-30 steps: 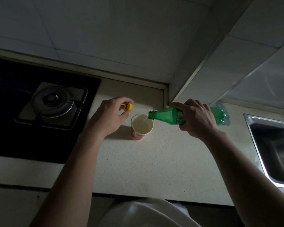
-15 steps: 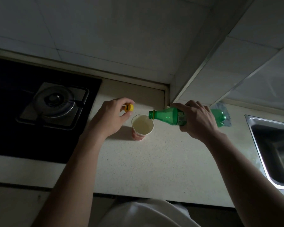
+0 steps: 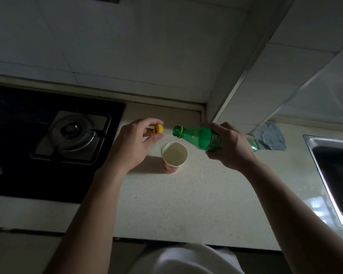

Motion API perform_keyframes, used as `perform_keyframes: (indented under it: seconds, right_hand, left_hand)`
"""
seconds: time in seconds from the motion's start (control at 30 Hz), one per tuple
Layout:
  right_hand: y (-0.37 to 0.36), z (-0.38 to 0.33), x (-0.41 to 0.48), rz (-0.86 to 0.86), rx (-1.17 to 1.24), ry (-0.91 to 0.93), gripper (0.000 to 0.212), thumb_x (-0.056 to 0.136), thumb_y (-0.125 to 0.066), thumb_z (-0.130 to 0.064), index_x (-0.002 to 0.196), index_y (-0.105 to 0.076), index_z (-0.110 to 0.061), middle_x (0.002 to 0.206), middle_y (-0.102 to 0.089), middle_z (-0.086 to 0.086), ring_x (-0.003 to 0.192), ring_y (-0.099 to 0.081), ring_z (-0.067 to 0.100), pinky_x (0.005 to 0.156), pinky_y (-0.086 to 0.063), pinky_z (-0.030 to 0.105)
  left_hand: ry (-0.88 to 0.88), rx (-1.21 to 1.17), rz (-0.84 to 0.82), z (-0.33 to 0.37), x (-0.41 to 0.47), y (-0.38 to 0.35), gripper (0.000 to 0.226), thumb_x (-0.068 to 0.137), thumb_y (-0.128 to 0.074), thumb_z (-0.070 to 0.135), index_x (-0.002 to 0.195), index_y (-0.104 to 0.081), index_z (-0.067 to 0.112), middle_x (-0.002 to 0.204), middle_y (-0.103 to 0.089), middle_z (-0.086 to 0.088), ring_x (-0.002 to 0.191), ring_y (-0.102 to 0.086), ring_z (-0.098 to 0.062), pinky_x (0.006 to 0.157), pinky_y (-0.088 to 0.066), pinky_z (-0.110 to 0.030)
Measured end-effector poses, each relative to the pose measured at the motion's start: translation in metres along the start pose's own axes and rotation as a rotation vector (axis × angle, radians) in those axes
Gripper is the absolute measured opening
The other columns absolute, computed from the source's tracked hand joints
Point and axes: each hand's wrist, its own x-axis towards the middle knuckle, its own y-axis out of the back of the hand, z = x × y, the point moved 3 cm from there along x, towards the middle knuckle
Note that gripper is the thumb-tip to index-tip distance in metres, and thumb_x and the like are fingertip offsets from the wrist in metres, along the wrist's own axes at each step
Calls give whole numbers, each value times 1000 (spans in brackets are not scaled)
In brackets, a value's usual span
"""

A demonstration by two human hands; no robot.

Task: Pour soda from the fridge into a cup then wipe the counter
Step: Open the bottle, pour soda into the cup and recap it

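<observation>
right hand (image 3: pixel 229 147) grips green bottle (image 3: pixel 198 136) (mouth at 12 o'clock of cup (image 3: pixel 174 156)) | left hand (image 3: pixel 136 144) pinches yellow cap (image 3: pixel 158 129) | cloth (image 3: pixel 270 139) at 3 o'clock

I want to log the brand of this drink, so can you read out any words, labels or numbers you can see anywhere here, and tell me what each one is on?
No text here can be read.
Green plastic soda bottle: its label band is mostly hidden under the right hand; what shows is too blurred to read.
Red-and-white paper cup: printed pattern on its side, too blurred to read.
Yellow bottle cap, held in the left hand: dark marks, unreadable.
</observation>
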Motion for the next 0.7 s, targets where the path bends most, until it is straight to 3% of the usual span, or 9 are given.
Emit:
perform_keyframes:
  seconds: [0.07, 0.2, 0.4, 0.7]
  right_hand:
    - [0, -3, 0, 7, 36, -4, 86, 67, -86, -19, 142, -46, -35, 108, -58, 5, 94, -55, 21, 78, -53, 41]
    - [2, -7, -3, 40, 58, -21, 84, 68, -85, -20, 140, -47, -36, 106, -58, 4, 93, -55, 20, 77, -53, 40]
    - [9, -13, -8, 96, 81, -41, 82, 68, -84, -21, 140, -47, -37, 108, -58, 2, 95, -54, 19, 81, -51, 38]
    - [31, -32, -6, 177, 34, 4, 83, 69, -84, -25, 141, -46, -38, 110, -59, 2, 101, -54, 19, 89, -47, 39]
  left_hand:
    - [-24, -20, 1, 5, 2, 2, 33, 87, -67, 27, 120, -62, 25, 115, -68, 7, 103, -64, -2, 88, -52, -20]
    - [-74, -64, -28, 20, 6, 2, 37, 85, -65, 34, 119, -64, 22, 109, -70, 9, 100, -65, 2, 87, -51, -15]
    - [-119, -115, -61, 34, 13, -1, 37, 83, -64, 39, 117, -65, 24, 107, -71, 10, 99, -67, -1, 87, -53, -23]
    - [-86, -148, -39, 46, 17, 13, 31, 81, -62, 44, 108, -67, 30, 87, -74, 12, 83, -71, -5, 78, -56, -30]
